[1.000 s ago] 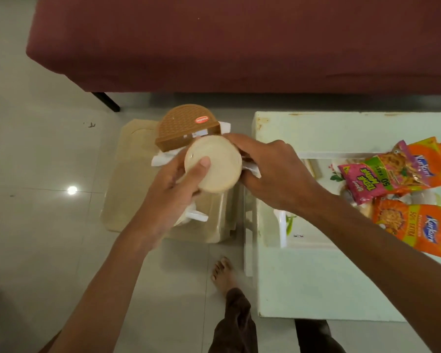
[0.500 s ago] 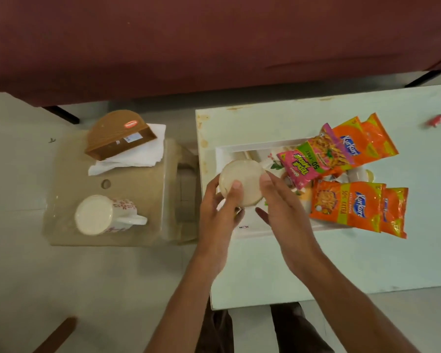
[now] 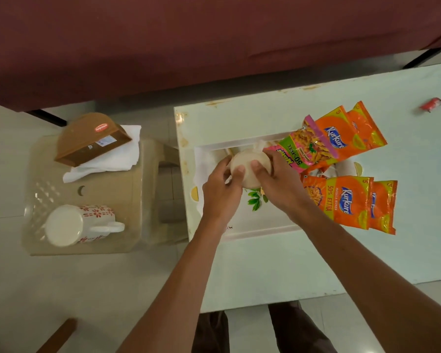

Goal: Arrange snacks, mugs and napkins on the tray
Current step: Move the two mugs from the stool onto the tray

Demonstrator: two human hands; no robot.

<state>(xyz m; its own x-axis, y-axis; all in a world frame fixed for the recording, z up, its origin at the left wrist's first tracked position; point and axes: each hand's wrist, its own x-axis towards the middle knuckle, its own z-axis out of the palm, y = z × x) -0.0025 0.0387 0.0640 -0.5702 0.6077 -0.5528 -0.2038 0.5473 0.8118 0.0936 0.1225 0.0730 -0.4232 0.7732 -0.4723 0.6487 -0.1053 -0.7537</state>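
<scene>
Both hands grasp the mug base-up over the left part of the tray: left hand on its left side, right hand on its right, fingertips across the base. The mug's axis points roughly toward the camera, directly above the tray, so the coming move is likely a short lowering. The snack packets lie just right of the right-hand grip, and a second mug lies on the stool, nearer the left hand.

The orange snack packets read "Kurkure" and "50% EXTRA"; the pink packet reads "50% FREE".
</scene>
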